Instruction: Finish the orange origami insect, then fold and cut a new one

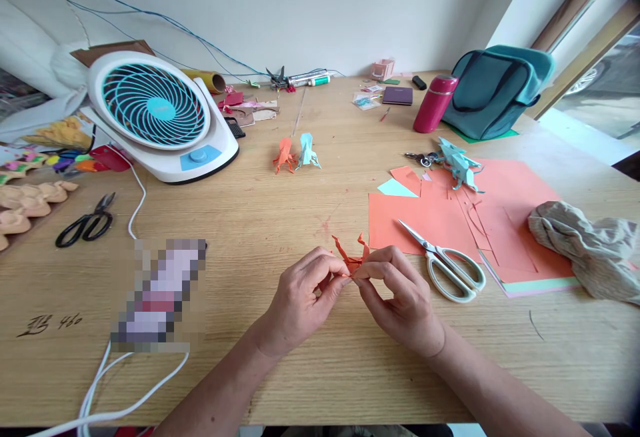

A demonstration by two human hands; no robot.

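Note:
Between my two hands is a small orange folded-paper figure point(354, 263), with thin legs sticking up past my fingertips. My left hand point(309, 294) pinches its near left side between thumb and fingers. From the other side my right hand point(397, 294) pinches it too, the fingertips of both hands almost meeting. My fingers hide the figure's lower part. White-handled scissors point(454, 270) lie partly spread just right of my right hand, their blades resting on orange paper sheets point(407, 220). Farther back stand an orange paper insect point(285, 154) and a light blue paper insect point(307, 150).
A white fan point(157, 114) stands at the back left, black-handled scissors point(87, 224) in front of it. A blurred-out device point(163, 294) with white cables lies left. On the right are a larger blue paper insect point(459, 164), a pink bottle point(435, 104), a teal bag point(493, 94) and a crumpled cloth point(590, 244).

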